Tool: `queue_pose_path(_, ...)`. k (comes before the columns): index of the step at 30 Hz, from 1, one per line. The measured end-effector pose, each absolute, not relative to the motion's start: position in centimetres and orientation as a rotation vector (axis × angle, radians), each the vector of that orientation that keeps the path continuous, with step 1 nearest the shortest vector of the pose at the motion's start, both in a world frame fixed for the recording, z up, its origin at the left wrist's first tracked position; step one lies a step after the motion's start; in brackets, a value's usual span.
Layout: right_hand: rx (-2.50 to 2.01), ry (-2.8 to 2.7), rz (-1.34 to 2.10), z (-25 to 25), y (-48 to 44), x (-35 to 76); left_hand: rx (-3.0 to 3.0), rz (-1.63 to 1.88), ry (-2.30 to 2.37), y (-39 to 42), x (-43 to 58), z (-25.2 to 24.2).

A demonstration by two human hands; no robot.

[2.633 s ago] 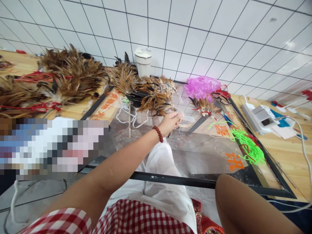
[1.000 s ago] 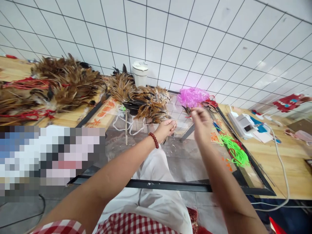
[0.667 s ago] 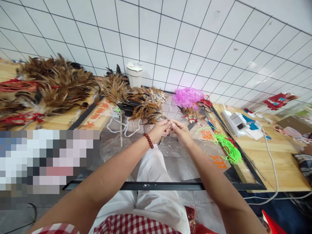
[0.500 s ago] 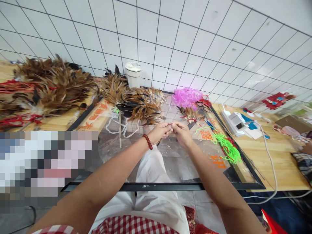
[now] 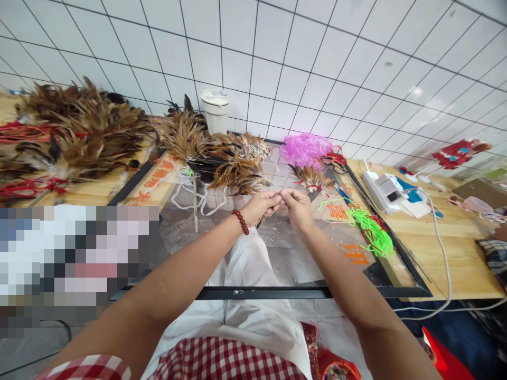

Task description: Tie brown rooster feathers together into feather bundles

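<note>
My left hand (image 5: 260, 206), with a red bead bracelet on its wrist, and my right hand (image 5: 297, 207) meet fingertip to fingertip over the glass table top (image 5: 293, 258). Both are closed in a pinch on something small that I cannot make out. Just beyond them lies a heap of brown feathers (image 5: 237, 169). A small feather bundle tied with red string (image 5: 312, 178) sits to the right of the heap.
Large feather bundles (image 5: 79, 132) cover the wooden bench at left. A white cup (image 5: 214, 110) stands by the tiled wall. Pink plastic (image 5: 304, 149), green string (image 5: 372, 232), a white power strip (image 5: 386, 191) and cable lie at right.
My right hand came up from below the frame, reached toward the small feather bundle, then moved back to join my left hand. The two hands now pinch together.
</note>
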State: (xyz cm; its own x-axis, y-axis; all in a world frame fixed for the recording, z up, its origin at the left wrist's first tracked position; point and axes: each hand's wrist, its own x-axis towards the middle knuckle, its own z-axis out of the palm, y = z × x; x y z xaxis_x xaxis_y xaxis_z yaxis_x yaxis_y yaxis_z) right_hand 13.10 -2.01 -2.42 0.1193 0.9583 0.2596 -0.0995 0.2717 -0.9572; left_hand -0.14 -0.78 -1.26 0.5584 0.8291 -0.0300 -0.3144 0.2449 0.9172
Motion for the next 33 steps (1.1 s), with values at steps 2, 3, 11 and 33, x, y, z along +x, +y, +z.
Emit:
queue_pose_path(2,-0.997,-1.172,0.948,-2.17,-2.11,13.14,1.058,0.854,0.593,-0.81,-0.19,-1.23)
queue_pose_path(3,-0.998,-1.185,0.932,-2.02,-2.17,13.17,1.064,0.862,0.603,-0.81,-0.20,-1.25)
queue_pose_path(11,-0.990,-1.311,0.850,-1.65,-2.59,13.41,1.072,0.831,0.590,-0.60,-0.31,-1.44)
queue_pose_path(33,-1.015,-1.314,0.872,-1.95,-2.20,13.98,0.971,0.954,0.628,-0.54,-0.26,-0.95)
